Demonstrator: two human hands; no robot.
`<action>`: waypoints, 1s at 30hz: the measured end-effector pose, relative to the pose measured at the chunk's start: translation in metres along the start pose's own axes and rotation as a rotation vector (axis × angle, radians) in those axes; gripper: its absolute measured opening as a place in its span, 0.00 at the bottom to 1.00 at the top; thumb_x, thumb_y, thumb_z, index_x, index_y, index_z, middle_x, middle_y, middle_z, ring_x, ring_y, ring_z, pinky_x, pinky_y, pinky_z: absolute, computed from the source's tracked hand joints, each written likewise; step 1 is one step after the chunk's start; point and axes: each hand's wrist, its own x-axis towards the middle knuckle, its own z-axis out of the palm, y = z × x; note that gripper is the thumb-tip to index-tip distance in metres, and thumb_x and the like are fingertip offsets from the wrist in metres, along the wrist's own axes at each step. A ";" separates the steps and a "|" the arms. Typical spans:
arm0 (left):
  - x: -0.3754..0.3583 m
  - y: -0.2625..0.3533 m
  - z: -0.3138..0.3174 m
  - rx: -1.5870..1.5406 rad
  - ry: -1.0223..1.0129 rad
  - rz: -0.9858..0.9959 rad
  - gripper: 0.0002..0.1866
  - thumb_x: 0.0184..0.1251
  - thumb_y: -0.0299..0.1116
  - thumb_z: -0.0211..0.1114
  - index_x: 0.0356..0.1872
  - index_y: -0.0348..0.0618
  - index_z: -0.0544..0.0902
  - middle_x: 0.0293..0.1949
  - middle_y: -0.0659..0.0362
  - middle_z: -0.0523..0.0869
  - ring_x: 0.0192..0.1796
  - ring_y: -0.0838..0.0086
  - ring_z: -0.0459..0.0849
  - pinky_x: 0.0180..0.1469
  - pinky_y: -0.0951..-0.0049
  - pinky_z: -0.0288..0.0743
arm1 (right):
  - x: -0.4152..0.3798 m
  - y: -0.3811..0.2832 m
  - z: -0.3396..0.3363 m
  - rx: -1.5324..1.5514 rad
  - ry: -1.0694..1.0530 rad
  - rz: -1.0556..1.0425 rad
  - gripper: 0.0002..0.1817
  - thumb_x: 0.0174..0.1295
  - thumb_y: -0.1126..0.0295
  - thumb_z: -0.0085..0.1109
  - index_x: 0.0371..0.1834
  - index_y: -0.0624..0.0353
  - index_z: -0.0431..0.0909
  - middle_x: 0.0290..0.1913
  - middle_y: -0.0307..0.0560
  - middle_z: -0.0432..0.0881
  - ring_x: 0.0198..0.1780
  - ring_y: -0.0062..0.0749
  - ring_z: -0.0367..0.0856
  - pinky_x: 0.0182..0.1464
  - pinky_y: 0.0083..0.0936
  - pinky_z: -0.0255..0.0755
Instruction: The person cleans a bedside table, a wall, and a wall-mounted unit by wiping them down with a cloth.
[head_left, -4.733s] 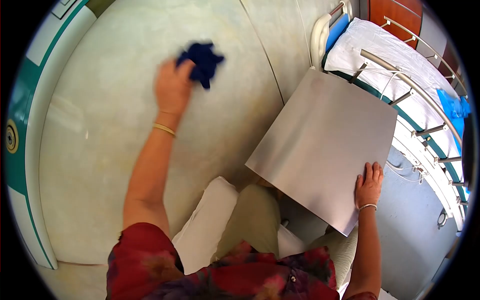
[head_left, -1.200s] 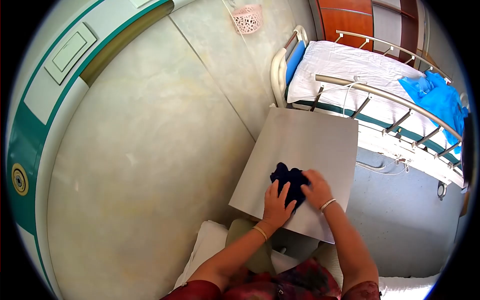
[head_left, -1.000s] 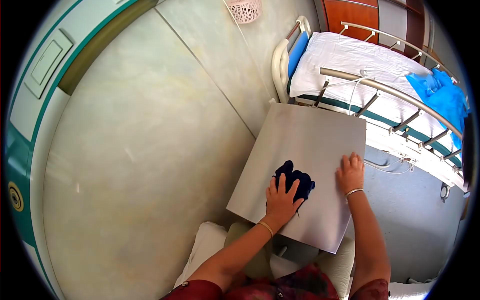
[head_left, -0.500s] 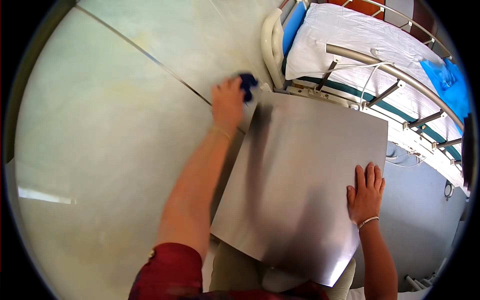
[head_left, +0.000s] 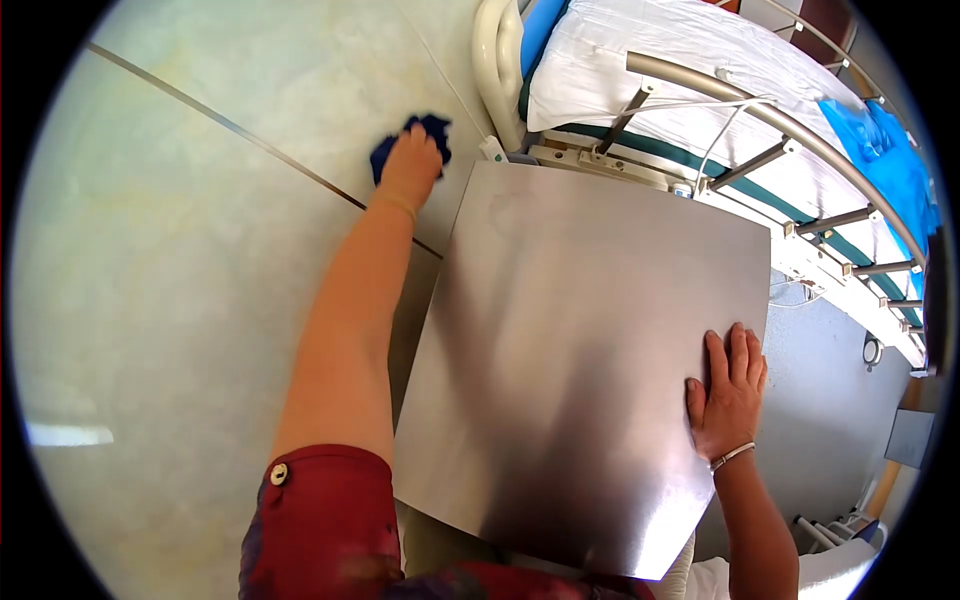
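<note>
My left hand (head_left: 412,165) is closed on a dark blue cloth (head_left: 436,128) and holds it against the pale tiled wall (head_left: 200,270), just past the far left corner of a metal tabletop. The cloth bunches out on both sides of the fingers. My right hand (head_left: 728,395) lies flat on the right edge of the brushed metal tabletop (head_left: 590,300), fingers spread, holding nothing. A bracelet circles the right wrist. Dark reflections show on the metal surface.
Beyond the tabletop stands a bed with a white sheet (head_left: 640,60), a metal side rail (head_left: 790,125) and a cream headboard (head_left: 497,70). A blue plastic bag (head_left: 875,150) lies on the bed. White cables hang over the rail.
My left hand has moved left and slightly up with the cloth, away from the tabletop's corner. The view has shifted a little; my right hand stays on the tabletop's edge.
</note>
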 end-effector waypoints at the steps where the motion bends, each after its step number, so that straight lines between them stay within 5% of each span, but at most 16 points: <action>1: -0.015 0.012 0.011 -0.061 0.003 0.055 0.06 0.51 0.31 0.57 0.25 0.48 0.83 0.33 0.61 0.78 0.47 0.66 0.72 0.44 0.70 0.69 | -0.001 0.000 0.000 -0.004 -0.001 0.001 0.29 0.56 0.59 0.51 0.62 0.55 0.63 0.68 0.58 0.54 0.69 0.55 0.48 0.67 0.51 0.41; 2: -0.031 0.022 0.015 -0.104 0.002 0.089 0.06 0.51 0.31 0.57 0.24 0.48 0.82 0.32 0.61 0.78 0.46 0.66 0.72 0.44 0.70 0.69 | 0.000 0.001 0.000 -0.009 -0.005 0.001 0.29 0.57 0.59 0.51 0.63 0.55 0.63 0.68 0.58 0.54 0.69 0.55 0.48 0.67 0.51 0.42; 3: -0.040 0.029 0.013 -0.155 -0.211 0.133 0.10 0.55 0.35 0.57 0.33 0.47 0.85 0.37 0.61 0.81 0.50 0.62 0.71 0.47 0.67 0.67 | -0.001 0.001 0.000 -0.003 0.000 -0.002 0.29 0.57 0.59 0.51 0.63 0.55 0.63 0.68 0.58 0.54 0.69 0.55 0.48 0.67 0.51 0.42; 6: -0.071 0.021 -0.012 -0.105 -0.139 0.135 0.06 0.52 0.32 0.56 0.26 0.48 0.82 0.34 0.61 0.77 0.48 0.64 0.72 0.44 0.69 0.68 | -0.001 -0.001 -0.001 -0.011 0.005 -0.001 0.29 0.57 0.60 0.51 0.63 0.55 0.62 0.68 0.58 0.54 0.69 0.54 0.48 0.67 0.51 0.42; 9: -0.078 -0.019 -0.061 -0.037 -0.100 0.016 0.10 0.56 0.33 0.56 0.35 0.46 0.83 0.45 0.60 0.76 0.58 0.60 0.67 0.50 0.65 0.64 | -0.002 -0.002 -0.004 -0.011 -0.002 0.004 0.29 0.57 0.60 0.51 0.64 0.55 0.61 0.67 0.58 0.54 0.69 0.54 0.48 0.67 0.51 0.43; 15: -0.075 -0.154 -0.160 0.136 0.404 -0.273 0.08 0.54 0.31 0.55 0.35 0.48 0.79 0.44 0.63 0.76 0.52 0.62 0.71 0.41 0.66 0.69 | -0.002 -0.001 -0.004 -0.004 0.000 0.031 0.29 0.58 0.59 0.51 0.64 0.52 0.61 0.68 0.55 0.54 0.69 0.52 0.49 0.67 0.50 0.44; 18: -0.092 -0.167 -0.188 -0.067 0.483 -0.372 0.16 0.53 0.26 0.59 0.46 0.46 0.78 0.51 0.59 0.76 0.52 0.55 0.73 0.49 0.63 0.70 | -0.001 0.002 -0.001 -0.022 -0.040 0.035 0.29 0.59 0.55 0.49 0.65 0.50 0.60 0.68 0.53 0.55 0.69 0.49 0.49 0.67 0.49 0.45; 21: -0.112 -0.111 -0.198 -0.836 0.584 -0.456 0.19 0.53 0.22 0.61 0.50 0.40 0.76 0.51 0.53 0.78 0.53 0.56 0.75 0.56 0.65 0.67 | -0.004 0.008 -0.007 -0.058 -0.076 0.036 0.29 0.62 0.52 0.44 0.66 0.48 0.59 0.68 0.51 0.54 0.69 0.47 0.49 0.67 0.48 0.46; 23: -0.133 -0.027 -0.241 -1.289 0.428 -0.647 0.19 0.54 0.21 0.58 0.50 0.35 0.76 0.49 0.50 0.79 0.54 0.62 0.77 0.58 0.69 0.67 | -0.006 0.005 -0.005 -0.052 -0.043 0.037 0.29 0.63 0.51 0.42 0.66 0.48 0.59 0.69 0.50 0.54 0.70 0.46 0.48 0.67 0.48 0.45; 26: -0.178 0.081 -0.301 -1.689 0.188 -0.617 0.20 0.53 0.22 0.58 0.51 0.36 0.75 0.51 0.51 0.78 0.56 0.65 0.75 0.60 0.70 0.65 | -0.007 0.004 -0.004 -0.012 -0.011 0.034 0.28 0.63 0.51 0.42 0.66 0.47 0.59 0.68 0.49 0.55 0.70 0.44 0.48 0.67 0.47 0.45; 30: -0.245 0.172 -0.362 -1.843 0.178 -0.493 0.20 0.51 0.23 0.61 0.48 0.37 0.76 0.51 0.48 0.78 0.54 0.56 0.75 0.59 0.66 0.66 | -0.010 0.007 -0.009 0.095 0.016 0.035 0.27 0.61 0.51 0.46 0.62 0.48 0.65 0.67 0.48 0.58 0.69 0.42 0.49 0.67 0.47 0.45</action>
